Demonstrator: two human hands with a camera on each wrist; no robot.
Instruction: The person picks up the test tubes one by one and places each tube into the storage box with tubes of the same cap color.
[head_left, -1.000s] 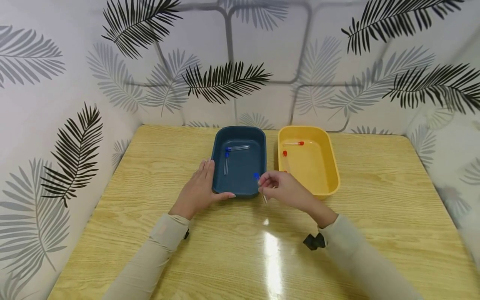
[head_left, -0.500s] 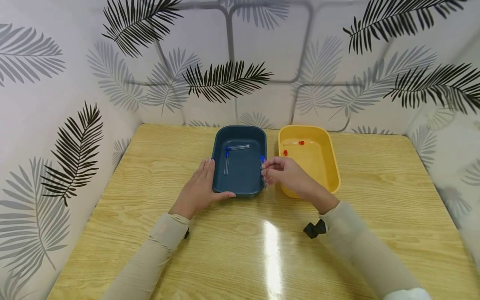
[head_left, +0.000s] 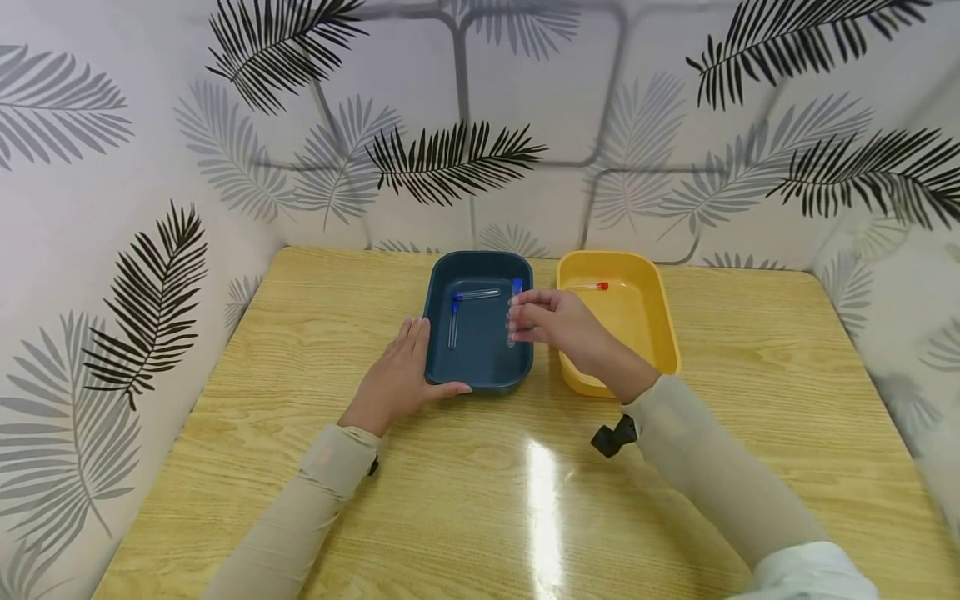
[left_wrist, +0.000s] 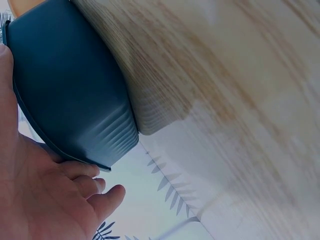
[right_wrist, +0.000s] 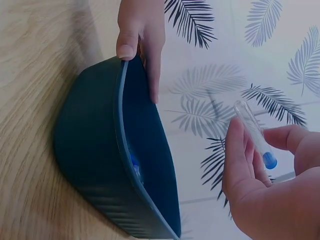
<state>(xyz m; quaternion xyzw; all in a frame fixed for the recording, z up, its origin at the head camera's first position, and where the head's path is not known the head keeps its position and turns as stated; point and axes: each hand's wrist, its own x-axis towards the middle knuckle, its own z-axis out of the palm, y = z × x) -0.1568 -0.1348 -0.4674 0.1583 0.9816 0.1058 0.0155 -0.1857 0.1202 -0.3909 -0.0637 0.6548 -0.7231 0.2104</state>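
Note:
My right hand (head_left: 562, 323) pinches a clear test tube with a blue cap (right_wrist: 253, 131) between thumb and fingers. In the head view it overlaps the right side of the dark blue bin (head_left: 480, 367), with the cap pointing to the back. The right wrist view shows the tube raised above the bin's rim. Inside the bin lie two more blue-capped tubes, one crosswise (head_left: 480, 294) and one lengthwise (head_left: 453, 327). My left hand (head_left: 393, 375) rests at the bin's front left corner, fingers stretched along the left rim and thumb along the front.
A yellow bin (head_left: 651, 333) stands just right of the blue one, partly behind my right hand. A red-capped tube (head_left: 591, 287) lies toward its back. Both bins sit at the rear of the wooden table (head_left: 450, 500), close to the leaf-patterned wall covering (head_left: 525, 100).
My right hand has carried the blue-capped test tube from the blue bin's front right corner, back and then left over the bin. My left hand has stayed in place.

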